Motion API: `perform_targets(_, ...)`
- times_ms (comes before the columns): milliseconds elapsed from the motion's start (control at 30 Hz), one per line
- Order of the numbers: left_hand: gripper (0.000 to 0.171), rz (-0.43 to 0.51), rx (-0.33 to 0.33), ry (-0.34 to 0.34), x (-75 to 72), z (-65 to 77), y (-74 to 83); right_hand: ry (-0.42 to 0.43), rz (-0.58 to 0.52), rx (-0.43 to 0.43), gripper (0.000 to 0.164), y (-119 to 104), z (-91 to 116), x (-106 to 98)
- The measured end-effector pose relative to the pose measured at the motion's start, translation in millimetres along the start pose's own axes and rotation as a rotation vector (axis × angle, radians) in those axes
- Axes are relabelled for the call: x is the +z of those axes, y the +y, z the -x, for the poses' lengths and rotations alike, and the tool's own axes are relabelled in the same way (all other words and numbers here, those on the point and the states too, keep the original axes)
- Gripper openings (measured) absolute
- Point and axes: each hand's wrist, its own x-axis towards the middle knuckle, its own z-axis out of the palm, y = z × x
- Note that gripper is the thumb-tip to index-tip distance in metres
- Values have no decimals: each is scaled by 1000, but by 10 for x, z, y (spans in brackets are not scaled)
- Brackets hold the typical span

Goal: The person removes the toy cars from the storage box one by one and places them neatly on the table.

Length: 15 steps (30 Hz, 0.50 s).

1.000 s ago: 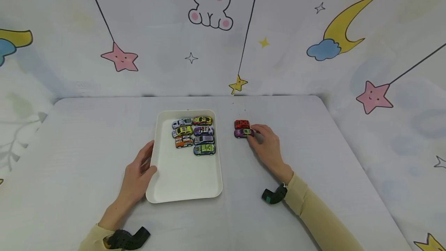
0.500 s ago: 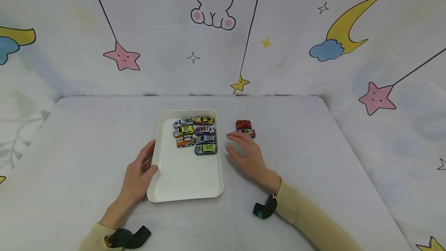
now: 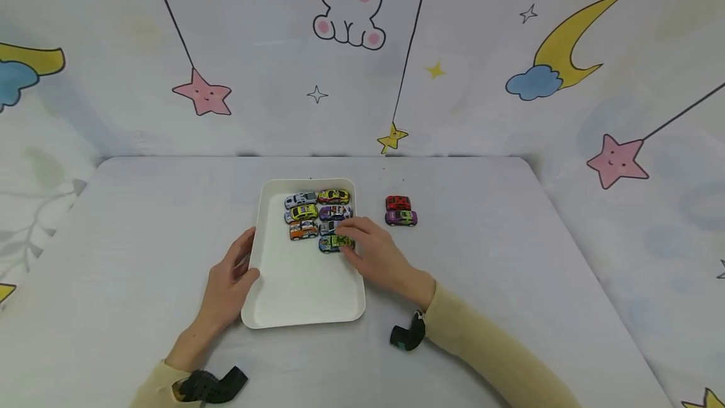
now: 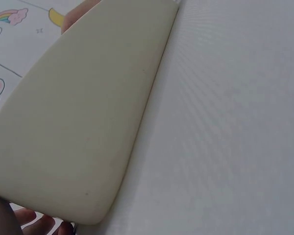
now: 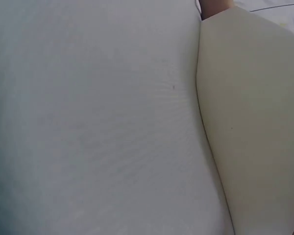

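Observation:
In the head view, a white rectangular tray [image 3: 294, 288] holds several small toy cars in two columns. My left hand [image 3: 223, 288] holds the tray's left side, its thumb at the rim and its fingers against the outer wall. My right hand [image 3: 376, 257] reaches over the right rim, fingers bent and spread above the green toy car [image 3: 333, 243]. Those fingers partly cover a grey toy car [image 3: 327, 228]; contact cannot be made out. Outside the tray, to the right, are a red toy car [image 3: 398, 203] and a purple-green toy car [image 3: 401, 218]. Both wrist views mostly show the tray's outer wall [image 4: 78, 112].
A white-covered table [image 3: 481, 238] lies under everything. Behind it rises a wall cloth [image 3: 255, 30] printed with stars, moons and a rabbit. Inside the tray also sit an orange toy car [image 3: 303, 230] and a purple-white toy car [image 3: 335, 213].
My right hand has left the purple-green car and moved left over the tray, carrying nothing visible. The two cars outside stay put. My left hand stays at the tray's side.

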Motion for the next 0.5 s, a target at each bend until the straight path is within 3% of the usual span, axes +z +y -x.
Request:
perform_targets(233,68,6,-4,-9,-3,12,19,-153,106,17,31,-55,-108,19)
perform_targets(500,69,4,-9,-4,-4,6,12,-190,132,40,30,-39,-148,61)
